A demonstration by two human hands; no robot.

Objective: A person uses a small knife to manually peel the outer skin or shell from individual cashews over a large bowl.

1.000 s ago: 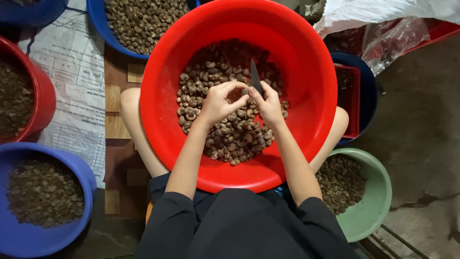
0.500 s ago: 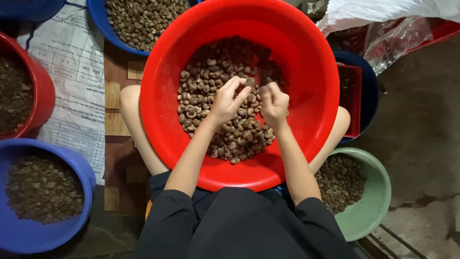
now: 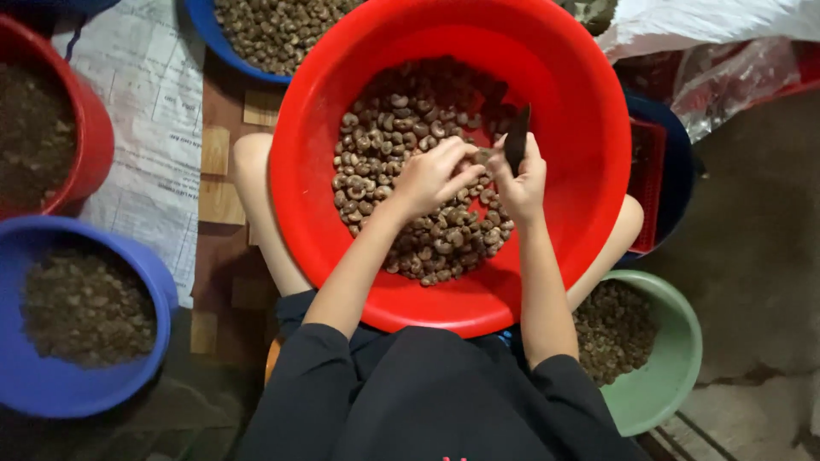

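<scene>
A big red basin rests on my lap, holding a heap of brown cashew nuts. Over the heap, my left hand pinches a single nut between thumb and fingertips. My right hand grips a small dark knife, blade pointing up, right against that nut. The two hands touch at the fingertips.
A green bowl of nuts sits at my right hip. A blue bowl and a red bowl with dark bits stand at left, another blue bowl of nuts at top. Printed paper, a plastic bag and a red crate lie around.
The view shifted, so everything sits a little further right. The knife blade, blurred half a second ago, now stands upright against the nut in my left fingers.
</scene>
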